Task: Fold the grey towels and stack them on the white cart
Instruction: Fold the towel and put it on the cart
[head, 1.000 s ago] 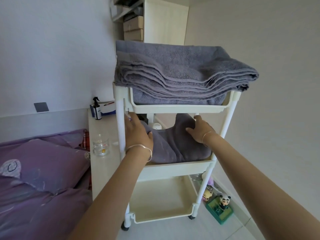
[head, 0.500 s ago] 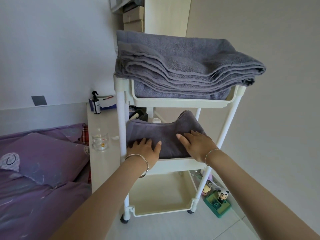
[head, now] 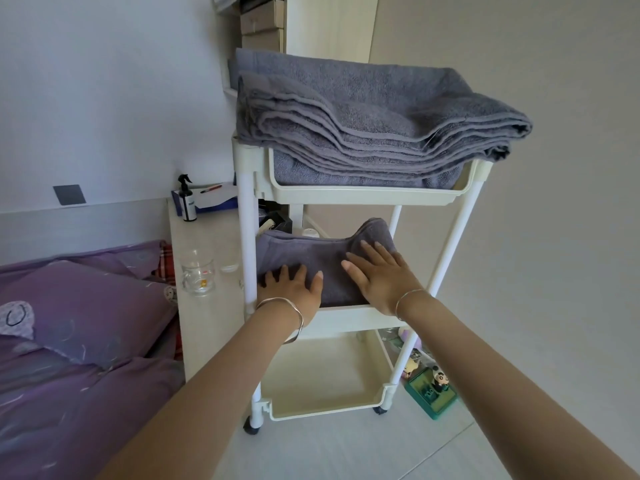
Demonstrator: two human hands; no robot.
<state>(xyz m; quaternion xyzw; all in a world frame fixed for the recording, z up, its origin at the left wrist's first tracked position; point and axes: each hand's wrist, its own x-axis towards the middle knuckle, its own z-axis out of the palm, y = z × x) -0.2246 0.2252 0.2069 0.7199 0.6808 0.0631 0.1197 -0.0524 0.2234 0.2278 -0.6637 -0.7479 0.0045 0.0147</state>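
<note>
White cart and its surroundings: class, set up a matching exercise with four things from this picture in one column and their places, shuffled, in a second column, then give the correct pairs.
Things
1. thick towel stack
2. single folded towel
3. glass cup
4. panda figure

Places
A. on the floor beside the cart
B. top tray
C. bedside surface
D. middle tray, under both hands

Pairs: 1-B, 2-D, 3-C, 4-A

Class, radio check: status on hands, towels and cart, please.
Both hands open: left hand and right hand flat on middle-shelf towel. Folded towel stack on cart top. Nothing in the way.
</note>
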